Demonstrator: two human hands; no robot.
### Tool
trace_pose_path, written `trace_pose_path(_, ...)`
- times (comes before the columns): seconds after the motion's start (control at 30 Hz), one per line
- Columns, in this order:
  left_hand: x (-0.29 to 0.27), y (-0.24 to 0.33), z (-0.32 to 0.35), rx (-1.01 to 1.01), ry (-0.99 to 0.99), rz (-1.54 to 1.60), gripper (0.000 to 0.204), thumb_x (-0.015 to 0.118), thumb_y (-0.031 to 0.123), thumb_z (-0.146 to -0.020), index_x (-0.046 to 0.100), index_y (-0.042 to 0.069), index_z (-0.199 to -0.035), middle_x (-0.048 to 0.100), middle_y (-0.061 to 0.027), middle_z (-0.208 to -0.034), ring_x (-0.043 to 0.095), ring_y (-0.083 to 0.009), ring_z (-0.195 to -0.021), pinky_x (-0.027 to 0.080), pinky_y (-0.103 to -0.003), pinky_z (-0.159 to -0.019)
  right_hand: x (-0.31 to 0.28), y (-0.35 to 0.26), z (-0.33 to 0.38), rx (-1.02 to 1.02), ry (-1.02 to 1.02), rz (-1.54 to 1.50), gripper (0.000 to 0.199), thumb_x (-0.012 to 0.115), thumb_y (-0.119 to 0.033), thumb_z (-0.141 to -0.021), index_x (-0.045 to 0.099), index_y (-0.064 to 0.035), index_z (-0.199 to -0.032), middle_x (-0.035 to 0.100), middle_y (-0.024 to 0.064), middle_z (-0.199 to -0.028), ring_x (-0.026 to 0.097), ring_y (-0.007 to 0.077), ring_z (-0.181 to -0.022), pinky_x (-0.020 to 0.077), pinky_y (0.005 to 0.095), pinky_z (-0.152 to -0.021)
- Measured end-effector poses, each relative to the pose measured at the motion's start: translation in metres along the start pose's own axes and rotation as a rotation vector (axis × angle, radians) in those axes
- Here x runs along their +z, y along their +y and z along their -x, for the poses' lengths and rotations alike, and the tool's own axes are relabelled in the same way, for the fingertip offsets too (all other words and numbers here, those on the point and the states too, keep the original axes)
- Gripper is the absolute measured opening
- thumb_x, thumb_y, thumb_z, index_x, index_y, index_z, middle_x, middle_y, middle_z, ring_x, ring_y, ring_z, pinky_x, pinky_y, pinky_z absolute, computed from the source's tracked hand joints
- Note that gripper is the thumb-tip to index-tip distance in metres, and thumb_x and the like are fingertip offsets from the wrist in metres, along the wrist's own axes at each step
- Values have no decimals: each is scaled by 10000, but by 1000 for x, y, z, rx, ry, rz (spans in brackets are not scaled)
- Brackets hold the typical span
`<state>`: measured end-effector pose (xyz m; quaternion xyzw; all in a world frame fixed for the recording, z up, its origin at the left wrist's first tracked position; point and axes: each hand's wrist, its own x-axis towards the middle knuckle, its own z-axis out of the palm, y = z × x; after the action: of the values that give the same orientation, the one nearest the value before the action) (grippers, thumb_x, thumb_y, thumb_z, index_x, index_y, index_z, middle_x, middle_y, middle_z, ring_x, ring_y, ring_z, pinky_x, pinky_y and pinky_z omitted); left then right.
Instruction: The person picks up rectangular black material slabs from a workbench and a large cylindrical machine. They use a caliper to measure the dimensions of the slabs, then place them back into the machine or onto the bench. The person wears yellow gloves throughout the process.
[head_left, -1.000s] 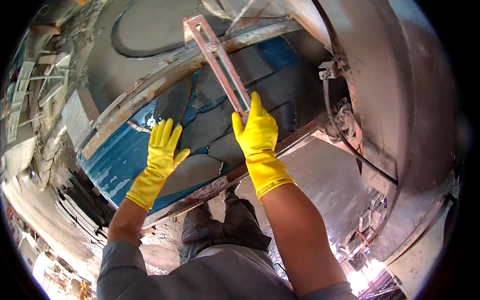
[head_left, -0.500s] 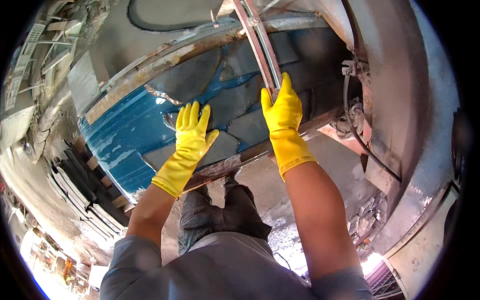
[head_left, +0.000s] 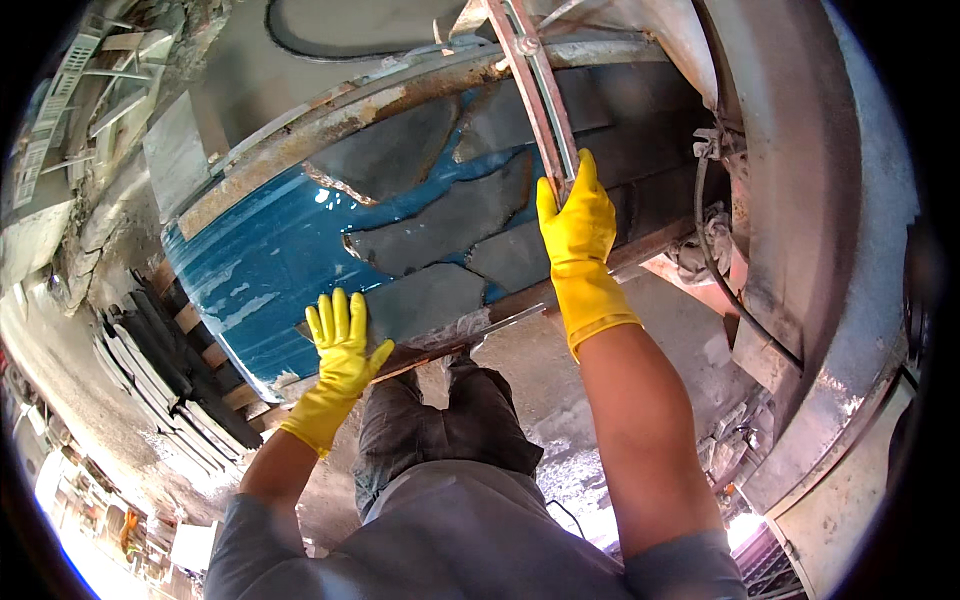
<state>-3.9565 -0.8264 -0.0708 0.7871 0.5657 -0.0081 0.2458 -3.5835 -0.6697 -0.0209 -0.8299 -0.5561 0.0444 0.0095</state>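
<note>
Both my hands wear yellow rubber gloves. My left hand (head_left: 340,345) lies open, fingers outstretched, at the left end of the nearest grey stone slab (head_left: 425,303). My right hand (head_left: 580,220) is closed round the near end of a long slotted metal bar (head_left: 540,105), which reaches away over the wet blue bed (head_left: 255,240). Several irregular flat grey slabs rest on that bed, among them a middle one with a jagged edge (head_left: 450,215) and a far one (head_left: 385,155). Water glistens around them.
A rusty curved rail (head_left: 330,130) borders the bed's far side. To the right stand a big grey machine housing (head_left: 790,200) and a dark hose (head_left: 712,255). Dark slabs (head_left: 165,375) are stacked on edge at left. A black cable (head_left: 300,48) curves at the back.
My left hand has moved toward me and left, from the middle slab to the nearest one. My right hand and the bar have shifted slightly to the right.
</note>
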Motion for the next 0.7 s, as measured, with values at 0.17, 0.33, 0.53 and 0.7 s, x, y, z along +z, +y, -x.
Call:
trace_pose_path(0.17,-36,18,-40,255,123,152,903,877,384,-757,519,29,-1506,448,-308,-1554,418,-511,-1433,266,-615,-1234,-3,2,7,23,5,-71,738,786,-434,-919,507,-68,-1496,724,211,-1248,718,386,-1128,583,412,-984)
trace_pose_path(0.33,-63,10,-206,192,364,39,964,885,459,-749,488,85,-1544,453,-279,-1568,428,-509,-1427,267,-617,-1233,1,4,6,-50,88,-96,703,801,-403,-905,529,-60,-1455,713,224,-1253,714,414,-1108,583,430,-971)
trace_pose_path(0.53,-54,6,-240,249,271,-93,934,857,507,-776,485,165,-1561,429,-267,-1596,402,-515,-1449,240,-619,-1244,5,5,-1,-62,98,-122,712,777,-431,-912,528,-54,-1461,741,215,-1101,729,426,-980,592,458,-881)
trace_pose_path(0.7,-50,17,-239,242,226,-14,960,895,428,-746,477,156,-1566,411,-255,-1613,364,-492,-1484,242,-607,-1250,0,9,3,1,67,-172,727,760,-437,-914,526,-32,-1471,749,190,-1014,744,397,-919,599,436,-830)
